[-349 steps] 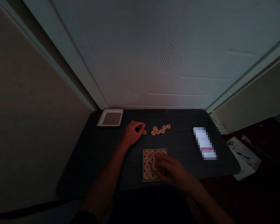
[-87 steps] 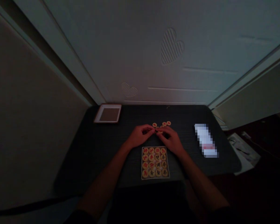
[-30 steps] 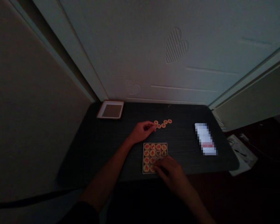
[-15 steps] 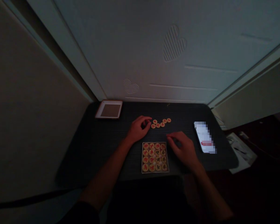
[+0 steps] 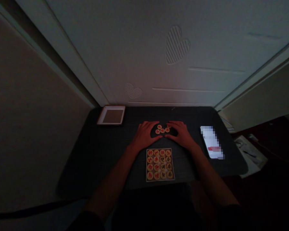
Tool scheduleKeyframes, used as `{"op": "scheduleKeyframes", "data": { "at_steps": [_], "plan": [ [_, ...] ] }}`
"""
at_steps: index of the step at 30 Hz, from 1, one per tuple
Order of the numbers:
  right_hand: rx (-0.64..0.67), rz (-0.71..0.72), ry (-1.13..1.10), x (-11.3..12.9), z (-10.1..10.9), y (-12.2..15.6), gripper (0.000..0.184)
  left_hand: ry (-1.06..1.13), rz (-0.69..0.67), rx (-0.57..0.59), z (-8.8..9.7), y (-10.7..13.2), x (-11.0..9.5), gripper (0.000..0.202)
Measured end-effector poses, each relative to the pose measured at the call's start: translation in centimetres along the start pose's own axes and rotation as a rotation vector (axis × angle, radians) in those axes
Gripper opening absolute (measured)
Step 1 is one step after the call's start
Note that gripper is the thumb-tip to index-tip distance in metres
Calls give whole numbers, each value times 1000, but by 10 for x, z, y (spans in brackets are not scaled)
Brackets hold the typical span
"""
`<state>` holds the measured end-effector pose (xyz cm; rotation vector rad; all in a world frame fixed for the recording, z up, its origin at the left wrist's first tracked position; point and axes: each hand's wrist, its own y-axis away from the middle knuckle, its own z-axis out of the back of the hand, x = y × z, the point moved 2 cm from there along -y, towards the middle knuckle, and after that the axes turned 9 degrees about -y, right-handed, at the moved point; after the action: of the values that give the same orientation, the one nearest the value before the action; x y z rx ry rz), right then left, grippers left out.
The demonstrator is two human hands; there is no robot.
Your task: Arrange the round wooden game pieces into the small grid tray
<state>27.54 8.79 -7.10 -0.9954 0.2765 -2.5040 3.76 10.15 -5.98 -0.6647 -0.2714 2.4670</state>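
Note:
Several loose xiangqi pieces [image 5: 162, 131], round and pale with red characters, lie on the dark table between my two hands. My left hand [image 5: 146, 134] curves around their left side, thumb and fingers apart. On the right, my right hand [image 5: 181, 134] mirrors it, fingers spread from the thumb, partly covering a piece at the upper right. Neither hand appears to grip a piece. Nearer to me is a square box [image 5: 146, 165] filled with rows of xiangqi pieces, red characters mostly on the left and black ones on the right.
A shallow tray-like box lid [image 5: 99, 120] with a brown inside lies at the table's back left. A lit phone [image 5: 210, 141] rests at the right. Behind the dark table [image 5: 98, 154] rises a pale panel [image 5: 144, 57] with heart reliefs. Papers [image 5: 251, 157] lie beyond the right edge.
My right hand has moved up and left from beside the box to the loose pieces, and opened. My left hand has spread its thumb and fingers around them.

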Motion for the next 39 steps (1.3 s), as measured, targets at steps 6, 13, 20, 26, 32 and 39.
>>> {"op": "scheduleKeyframes", "data": {
  "at_steps": [6,13,20,26,32,39],
  "plan": [
    [-30,-5,-99,-1,1,-2,49,-18,-21,54,-2,-6,-6,44],
    [-18,-18,-176,2,-1,5,38,66,-32,52,-4,-5,3,33],
    [-52,10,-182,2,-6,5,34,106,-20,28,-5,-3,7,28],
    [-66,-1,-176,3,-7,4,24,115,-42,22,-4,-3,6,24],
    [-67,-33,-170,5,-5,4,25,125,-36,31,-3,-2,6,21],
    [-53,-9,-170,5,-4,4,31,127,-52,12,-2,-1,6,22]
  ]
}}
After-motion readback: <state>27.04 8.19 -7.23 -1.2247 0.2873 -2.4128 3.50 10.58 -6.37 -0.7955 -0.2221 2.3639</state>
